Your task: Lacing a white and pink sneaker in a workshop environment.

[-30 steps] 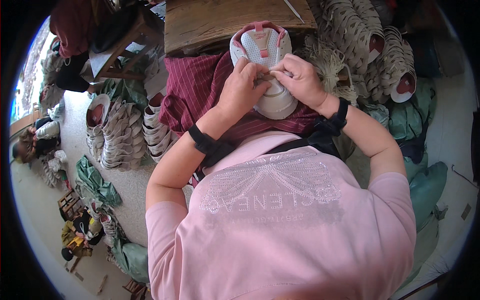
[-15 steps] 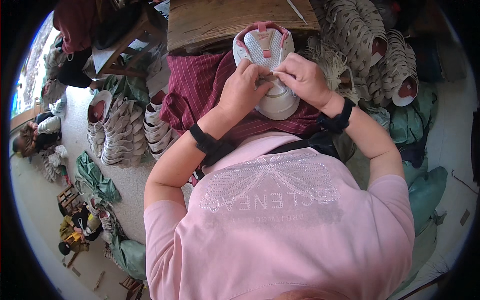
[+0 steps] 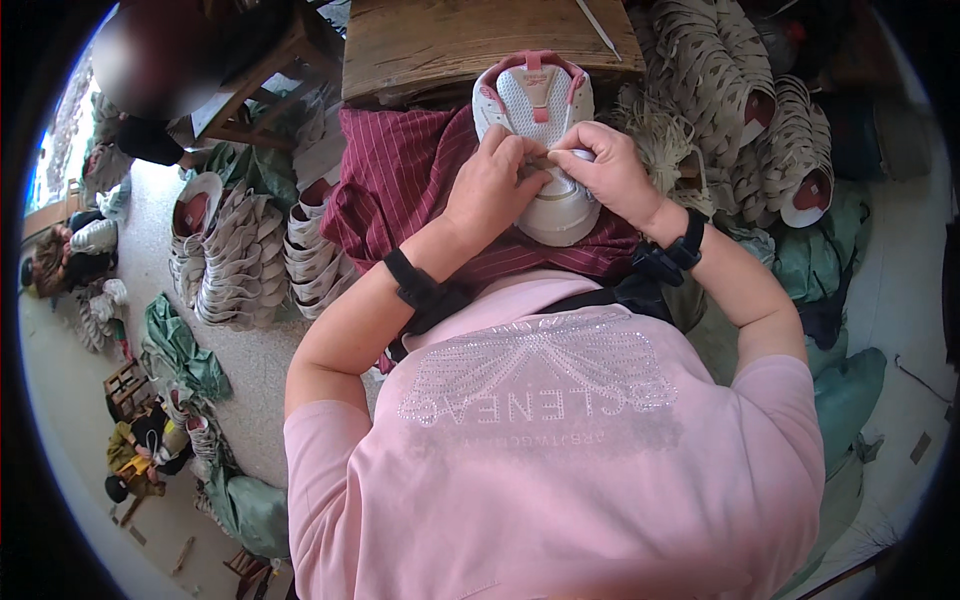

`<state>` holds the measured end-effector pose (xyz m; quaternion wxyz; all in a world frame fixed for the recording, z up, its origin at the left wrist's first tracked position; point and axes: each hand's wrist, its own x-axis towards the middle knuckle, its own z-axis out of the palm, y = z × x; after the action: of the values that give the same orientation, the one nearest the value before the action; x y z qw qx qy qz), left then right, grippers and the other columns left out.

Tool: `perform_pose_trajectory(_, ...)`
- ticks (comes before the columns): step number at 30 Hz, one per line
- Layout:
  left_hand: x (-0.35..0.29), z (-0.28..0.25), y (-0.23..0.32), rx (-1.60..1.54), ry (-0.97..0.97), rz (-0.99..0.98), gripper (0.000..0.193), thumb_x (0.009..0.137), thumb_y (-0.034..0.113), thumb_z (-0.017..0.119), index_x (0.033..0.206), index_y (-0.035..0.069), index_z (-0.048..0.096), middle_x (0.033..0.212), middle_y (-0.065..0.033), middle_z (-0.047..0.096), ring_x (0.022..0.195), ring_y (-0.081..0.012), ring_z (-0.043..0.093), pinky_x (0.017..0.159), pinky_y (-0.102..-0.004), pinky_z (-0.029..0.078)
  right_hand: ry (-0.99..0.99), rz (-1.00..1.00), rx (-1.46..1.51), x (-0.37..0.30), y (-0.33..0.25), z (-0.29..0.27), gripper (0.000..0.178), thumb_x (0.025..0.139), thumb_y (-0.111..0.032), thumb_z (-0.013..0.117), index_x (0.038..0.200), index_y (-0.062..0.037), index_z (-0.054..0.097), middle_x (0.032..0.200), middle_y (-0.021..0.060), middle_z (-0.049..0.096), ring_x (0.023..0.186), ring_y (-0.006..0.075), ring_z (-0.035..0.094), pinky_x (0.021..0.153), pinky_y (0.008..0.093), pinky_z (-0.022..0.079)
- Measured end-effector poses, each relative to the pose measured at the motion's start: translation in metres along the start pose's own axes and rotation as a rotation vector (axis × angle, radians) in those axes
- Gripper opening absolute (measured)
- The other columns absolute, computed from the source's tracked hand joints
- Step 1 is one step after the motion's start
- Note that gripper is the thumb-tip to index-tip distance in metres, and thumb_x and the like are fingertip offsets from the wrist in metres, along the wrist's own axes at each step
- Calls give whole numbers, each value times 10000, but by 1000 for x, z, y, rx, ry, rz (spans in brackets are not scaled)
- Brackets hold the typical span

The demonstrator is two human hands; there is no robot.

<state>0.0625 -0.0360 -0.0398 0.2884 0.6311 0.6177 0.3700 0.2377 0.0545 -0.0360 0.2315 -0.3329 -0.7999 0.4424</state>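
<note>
A white sneaker [image 3: 556, 218] with pink trim lies across my lap on a dark red striped cloth [image 3: 395, 175], its toe toward me. Both hands meet over its throat, just below the mesh tongue. My left hand [image 3: 498, 178] is closed, thumb and forefinger pinching at the left side of the opening. Opposite it, my right hand [image 3: 608, 168] pinches what looks like a thin white shoelace between thumb and forefinger. My fingers partly hide the lace and the eyelets.
A wooden table [image 3: 440, 50] stands ahead, with a thin white tool [image 3: 598, 25] on it. Pale laces [image 3: 660, 140] hang at its right. Stacked shoe uppers [image 3: 240, 255] stand left, more [image 3: 795, 150] at right. Green sacks [image 3: 850, 390] lie around. Another person [image 3: 140, 455] sits far left.
The view has shifted slightly. My hands remain at the shoe's throat, with the right fingers a little farther from the left ones. The grip on the shoe looks much the same.
</note>
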Motion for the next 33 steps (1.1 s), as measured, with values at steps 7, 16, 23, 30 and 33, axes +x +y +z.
perform_pose_trajectory(7,-1,2,-1,18,41,21,305,789,113,722,1053,56,580,942,-102,526,813,-236,582,698,-323,511,145,11,-65,-6,-10,4,158,827,-103,631,962,-34,587,842,169,642,802,339,642,699,402,505)
perform_pose_trajectory(16,-1,2,-2,-21,4,-3,295,783,94,724,1033,49,573,948,-101,514,785,-232,573,689,-320,504,139,27,-237,-8,-9,9,139,864,-118,636,921,-14,564,806,157,634,719,296,634,644,370,494)
perform_pose_trajectory(23,3,-2,0,-45,-28,-1,310,770,111,731,1015,39,556,976,-138,531,825,-299,613,722,-381,522,20,36,-83,-1,-7,4,119,866,-92,623,917,-2,565,779,124,621,695,229,623,625,328,481)
perform_pose_trajectory(30,1,-1,-1,-28,-31,-1,309,772,113,731,1016,39,557,980,-137,531,824,-301,612,723,-385,520,42,-23,-112,-6,-7,-8,102,838,-54,638,900,-8,572,837,92,608,748,193,609,647,312,477)
perform_pose_trajectory(33,0,0,-1,-16,-13,10,310,778,117,729,1026,40,560,980,-137,532,823,-304,612,723,-385,520,55,-1,-230,-6,-12,-7,108,832,-69,639,899,-12,576,854,109,607,774,226,609,674,329,480)
